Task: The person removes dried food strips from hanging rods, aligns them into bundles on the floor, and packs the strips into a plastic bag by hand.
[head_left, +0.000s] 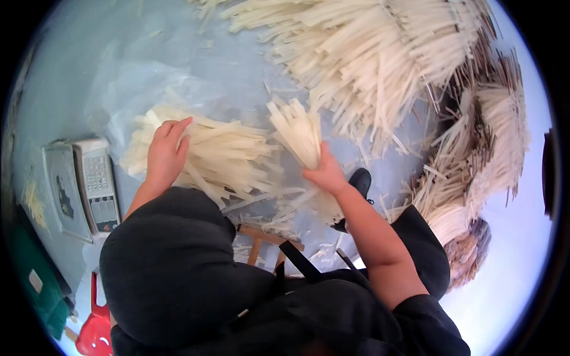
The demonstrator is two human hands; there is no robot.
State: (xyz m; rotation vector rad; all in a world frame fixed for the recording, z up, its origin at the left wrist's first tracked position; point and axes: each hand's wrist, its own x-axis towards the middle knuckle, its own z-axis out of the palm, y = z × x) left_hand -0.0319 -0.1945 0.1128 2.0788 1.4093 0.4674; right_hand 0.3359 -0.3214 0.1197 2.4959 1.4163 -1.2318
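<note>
My right hand (325, 171) is closed around the narrow end of a bundle of pale flat strips (297, 130), whose loose ends fan out up and to the left. Beside it, a heap of similar strips (222, 151) lies on the grey floor, partly on a clear plastic sheet. My left hand (168, 151) rests over the left part of this heap, with the thumb apart from the fingers and nothing gripped that I can see. What exactly the strips are made of, I cannot tell.
A digital scale (95, 184) stands at the left. Large stacks of strips (368, 53) fill the upper right, and more bundles (499, 136) lean along the right side. Low down are a wooden stool (255, 240), a red plastic object (95, 332) and my dark shoe (360, 180). Scraps litter the floor.
</note>
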